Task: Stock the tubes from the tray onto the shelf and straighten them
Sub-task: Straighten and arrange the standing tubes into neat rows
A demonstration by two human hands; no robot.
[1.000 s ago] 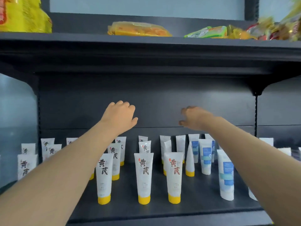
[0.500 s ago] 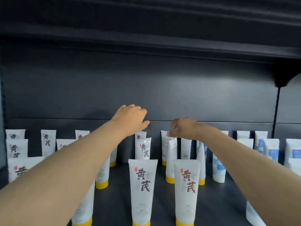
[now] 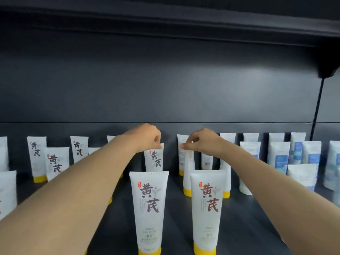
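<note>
Compared with half a second earlier, both hands are no longer hovering above the rows. Each is now lowered onto a tube top, and the view is sitting closer to the shelf (image 3: 239,218). The left hand (image 3: 145,138), reaching in from the lower left with knuckles up, is pinching the crimped top edge of a second-row tube (image 3: 154,161), which is standing upright with its label facing forward. The right hand (image 3: 202,142), reaching in from the lower right, is pinching the top of an edge-on tube (image 3: 189,168), which is standing on its yellow cap. Both grips are narrow, holding those top edges. Two front tubes (image 3: 149,208) are standing upright nearer the camera, and blue-labelled tubes (image 3: 279,155) are standing further right.
</note>
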